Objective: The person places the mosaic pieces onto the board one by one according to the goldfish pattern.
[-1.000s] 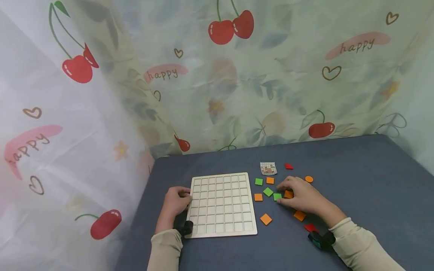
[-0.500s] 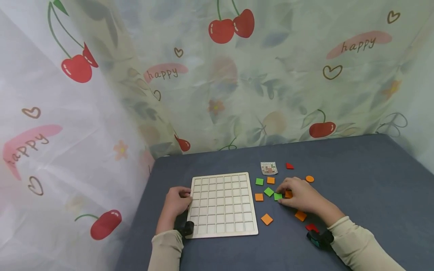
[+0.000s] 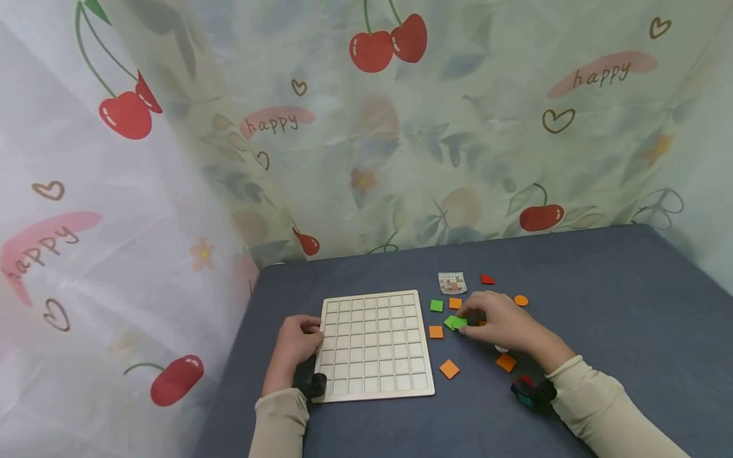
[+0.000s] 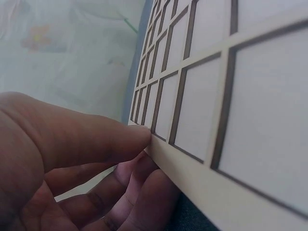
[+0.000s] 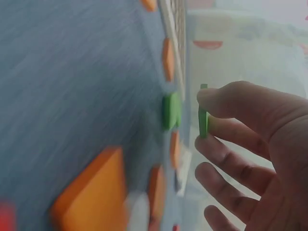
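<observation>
A pale wooden grid board (image 3: pixel 375 344) lies on the dark table. My left hand (image 3: pixel 300 338) grips its left edge; in the left wrist view the thumb (image 4: pixel 137 137) sits at the rim with the other fingers curled below it. To the board's right, my right hand (image 3: pixel 506 321) pinches a thin green square tile (image 5: pixel 203 118) between thumb and fingertips. In the right wrist view that tile is lifted off the table. From the head it overlaps another green tile (image 3: pixel 449 322) lying below. A third green tile (image 3: pixel 436 306) lies near the board's right edge.
Around the right hand lie orange square tiles (image 3: pixel 449 369), an orange round piece (image 3: pixel 520 300) and a red piece (image 3: pixel 487 279). A small printed grid card (image 3: pixel 452 283) lies behind them. A white piece (image 3: pixel 501 348) shows partly under the hand. A patterned curtain (image 3: pixel 366 159) stands behind the table.
My right hand has picked up the green tile from beside the orange one and moved a little left with it. A white piece now shows under the hand. The left hand stays put.
</observation>
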Demonstrator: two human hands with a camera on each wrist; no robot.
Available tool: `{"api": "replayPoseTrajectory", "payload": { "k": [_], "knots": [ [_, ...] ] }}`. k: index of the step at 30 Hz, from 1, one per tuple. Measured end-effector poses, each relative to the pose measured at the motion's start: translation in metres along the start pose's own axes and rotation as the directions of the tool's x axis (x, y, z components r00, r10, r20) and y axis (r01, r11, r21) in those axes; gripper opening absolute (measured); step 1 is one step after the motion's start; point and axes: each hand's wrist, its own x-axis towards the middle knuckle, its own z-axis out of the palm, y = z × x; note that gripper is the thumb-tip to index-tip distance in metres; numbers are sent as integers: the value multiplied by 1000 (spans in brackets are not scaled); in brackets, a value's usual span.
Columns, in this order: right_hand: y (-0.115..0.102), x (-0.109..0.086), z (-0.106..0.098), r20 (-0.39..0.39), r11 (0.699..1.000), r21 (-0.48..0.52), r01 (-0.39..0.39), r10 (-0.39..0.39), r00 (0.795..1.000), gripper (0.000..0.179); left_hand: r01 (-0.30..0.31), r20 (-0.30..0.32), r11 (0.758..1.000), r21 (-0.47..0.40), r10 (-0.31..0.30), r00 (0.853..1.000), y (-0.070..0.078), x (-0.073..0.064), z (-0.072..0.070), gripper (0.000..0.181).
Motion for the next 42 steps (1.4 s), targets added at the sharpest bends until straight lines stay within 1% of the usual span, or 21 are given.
{"api": "replayPoseTrajectory", "payload": {
  "k": [4, 9, 11, 16, 24, 28, 37, 42],
  "knots": [
    [-13, 20, 11, -11, 999, -19, 49, -49, 999, 19, 9, -1, 1000, 9, -9, 1000, 0, 0, -1, 31],
    [-28, 40, 26, 1, 995, 15, 102, -102, 995, 19, 11, -10, 1000, 12, -11, 1000, 2, -2, 0, 30],
    [-32, 46, 30, 12, 994, 39, 104, -104, 994, 20, 7, -9, 1000, 7, -7, 1000, 3, -3, 0, 31],
    [-38, 58, 39, 43, 994, 48, 102, -104, 994, 20, 0, -9, 1000, -1, 0, 1000, 3, -3, 0, 31],
    [-40, 65, 47, 77, 989, 37, 144, -147, 986, 18, 7, -9, 1000, -9, -7, 1000, 3, -3, -1, 31],
    [-39, 66, 49, 82, 988, 28, 149, -151, 985, 17, 6, -9, 1000, -12, -6, 1000, 2, -3, 0, 31],
    [-39, 66, 50, 103, 992, 44, 120, -124, 987, 19, 2, -16, 1000, 5, -2, 1000, 4, -1, 2, 30],
    [-40, 66, 49, 124, 992, 64, 110, -117, 985, 22, -3, -13, 1000, -1, 3, 1000, 3, -2, 1, 30]
  ]
}}
